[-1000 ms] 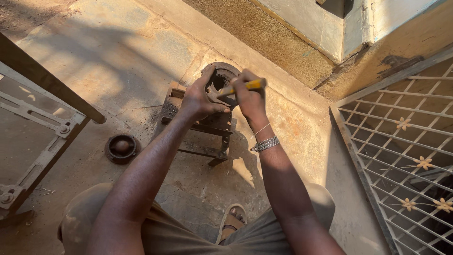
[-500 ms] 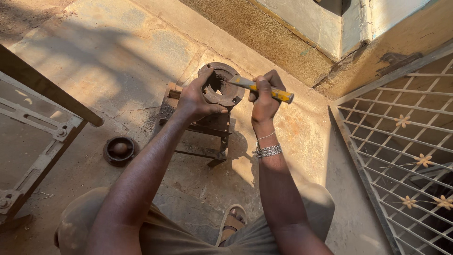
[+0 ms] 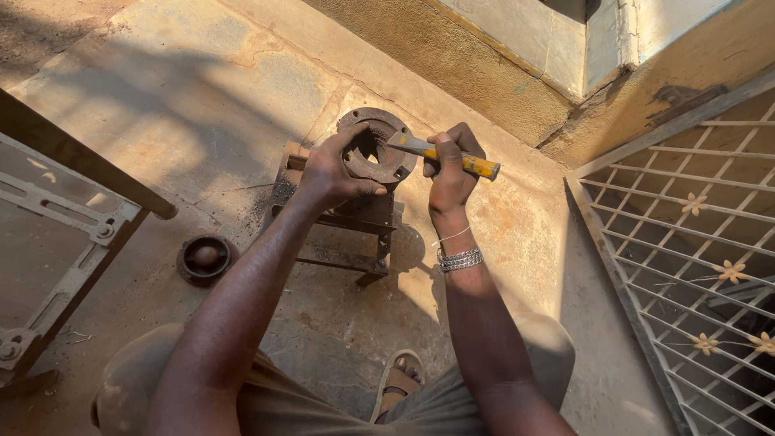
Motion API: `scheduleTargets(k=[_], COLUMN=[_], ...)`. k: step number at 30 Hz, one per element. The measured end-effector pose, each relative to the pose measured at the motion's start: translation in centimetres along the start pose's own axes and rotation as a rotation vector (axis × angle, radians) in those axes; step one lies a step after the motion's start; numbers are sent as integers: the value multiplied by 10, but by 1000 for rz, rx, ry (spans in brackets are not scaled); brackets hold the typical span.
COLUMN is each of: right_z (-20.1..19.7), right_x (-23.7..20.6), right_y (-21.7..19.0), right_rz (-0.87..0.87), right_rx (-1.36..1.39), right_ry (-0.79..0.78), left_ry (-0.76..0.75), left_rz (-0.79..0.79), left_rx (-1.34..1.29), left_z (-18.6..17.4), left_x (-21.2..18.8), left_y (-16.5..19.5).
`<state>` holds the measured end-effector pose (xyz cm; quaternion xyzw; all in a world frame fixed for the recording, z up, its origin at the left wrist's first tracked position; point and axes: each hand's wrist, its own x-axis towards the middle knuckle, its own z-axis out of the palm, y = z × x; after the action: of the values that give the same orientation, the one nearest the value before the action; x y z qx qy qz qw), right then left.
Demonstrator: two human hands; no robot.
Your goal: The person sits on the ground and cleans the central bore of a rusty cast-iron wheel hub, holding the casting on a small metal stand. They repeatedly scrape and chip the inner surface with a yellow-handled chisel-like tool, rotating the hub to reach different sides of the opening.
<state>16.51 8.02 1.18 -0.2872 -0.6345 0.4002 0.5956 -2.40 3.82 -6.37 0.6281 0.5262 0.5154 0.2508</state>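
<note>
A round rusty metal hub [image 3: 379, 133] with a hollow centre rests on a small dark metal stand [image 3: 347, 230]. My left hand [image 3: 331, 171] grips the hub's near left rim. A yellow-handled tool [image 3: 452, 157] lies in my right hand [image 3: 452, 165], which is closed around the handle just right of the hub. The tool's metal end reaches into the hub's opening. A metal bracelet sits on my right wrist.
A small round dark metal part [image 3: 204, 258] lies on the concrete floor to the left. A metal frame [image 3: 56, 242] stands at the far left, a lattice grille [image 3: 694, 266] at the right. A wall runs behind the stand. My sandalled foot [image 3: 400, 383] shows below.
My right hand swung out to the right with the tool, then stayed there; the tool's tip now points into the hub. My left hand keeps its hold on the rim.
</note>
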Motion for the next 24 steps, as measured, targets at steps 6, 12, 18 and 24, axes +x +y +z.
scheduleTargets(k=[6, 12, 18, 24], right_z=[-6, -8, -12, -30], right_x=[-2, -1, -5, -4], right_y=[4, 9, 11, 20], right_rz=[66, 33, 244, 192], right_rx=[-115, -500, -165, -131], right_ry=[-130, -234, -328, -118], left_ry=[-20, -41, -12, -39], left_rz=[23, -58, 15, -65], left_rx=[11, -21, -1, -29], left_z=[-1, 0, 2, -1], left_x=[4, 3, 4, 7], left_y=[0, -1, -3, -1])
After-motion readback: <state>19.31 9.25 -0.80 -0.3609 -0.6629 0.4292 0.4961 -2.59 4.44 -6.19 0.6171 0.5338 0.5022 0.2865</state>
